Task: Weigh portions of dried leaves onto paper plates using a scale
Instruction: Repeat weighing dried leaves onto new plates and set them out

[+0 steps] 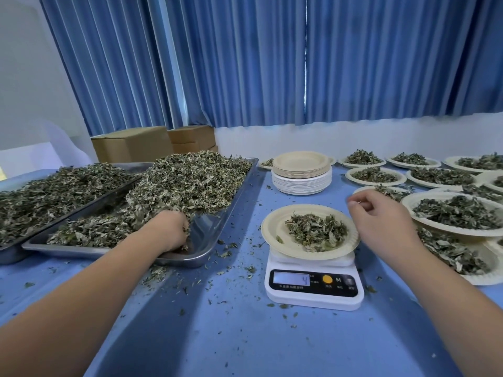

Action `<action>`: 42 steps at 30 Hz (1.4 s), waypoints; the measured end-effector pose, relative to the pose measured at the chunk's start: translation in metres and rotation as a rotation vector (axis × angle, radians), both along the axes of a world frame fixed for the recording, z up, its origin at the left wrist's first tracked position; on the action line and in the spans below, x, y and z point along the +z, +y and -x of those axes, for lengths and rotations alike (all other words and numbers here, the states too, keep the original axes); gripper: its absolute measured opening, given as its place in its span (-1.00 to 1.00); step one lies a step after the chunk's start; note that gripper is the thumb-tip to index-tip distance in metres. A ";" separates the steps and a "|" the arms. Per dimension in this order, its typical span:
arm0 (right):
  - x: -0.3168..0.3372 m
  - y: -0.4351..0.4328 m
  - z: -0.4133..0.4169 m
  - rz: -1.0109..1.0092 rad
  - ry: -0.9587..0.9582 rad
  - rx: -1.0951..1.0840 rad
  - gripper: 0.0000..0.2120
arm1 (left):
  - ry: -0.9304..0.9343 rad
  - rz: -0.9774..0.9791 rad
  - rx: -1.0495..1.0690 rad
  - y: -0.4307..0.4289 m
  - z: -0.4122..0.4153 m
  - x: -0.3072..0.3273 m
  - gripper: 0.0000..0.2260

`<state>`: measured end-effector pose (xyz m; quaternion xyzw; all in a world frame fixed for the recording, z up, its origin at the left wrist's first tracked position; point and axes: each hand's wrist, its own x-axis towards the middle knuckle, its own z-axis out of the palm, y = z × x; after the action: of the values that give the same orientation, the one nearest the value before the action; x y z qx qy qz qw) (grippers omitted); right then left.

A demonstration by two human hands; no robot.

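Two hands in view: left hand (170, 229) is down in the near corner of the steel tray (206, 240), fingers curled into the dried leaves (190, 180), gripping a handful, fingertips buried. The right hand (381, 216) hovers just right of the paper plate (272, 229) on the scale (313, 292), fingers loosely curled, thumb near index, nothing seen between them. The plate carries a small leaf portion (317, 231); display shows 4. A stack of empty plates (300, 172) sits behind, filled plates (446, 230) to the right, all on the blue table (231, 322).
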<state>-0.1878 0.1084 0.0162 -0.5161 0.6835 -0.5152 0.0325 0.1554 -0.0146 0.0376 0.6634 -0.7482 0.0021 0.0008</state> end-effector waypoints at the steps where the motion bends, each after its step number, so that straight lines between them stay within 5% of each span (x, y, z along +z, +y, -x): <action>1: 0.000 0.000 0.000 0.002 -0.001 -0.001 -0.89 | -0.016 0.000 -0.043 0.002 0.003 0.000 -0.75; 7: 0.001 0.001 -0.001 0.012 -0.004 0.015 -0.90 | 0.234 0.116 -0.234 0.007 0.017 0.005 -0.91; 16: 0.003 0.003 -0.001 0.007 0.006 0.010 -0.89 | -0.068 -0.035 -0.253 0.006 0.021 -0.005 -0.62; 28: 0.002 0.003 0.002 0.014 0.004 0.009 -0.90 | 0.053 0.076 -0.223 0.005 0.024 -0.013 -0.66; 42: 0.002 0.004 0.004 0.017 0.009 0.011 -0.89 | -0.053 0.007 -0.278 0.005 0.026 -0.011 -0.61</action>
<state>-0.1915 0.1123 0.0181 -0.5223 0.6764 -0.5186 0.0278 0.1290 -0.0101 0.0264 0.5530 -0.8327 0.0223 -0.0165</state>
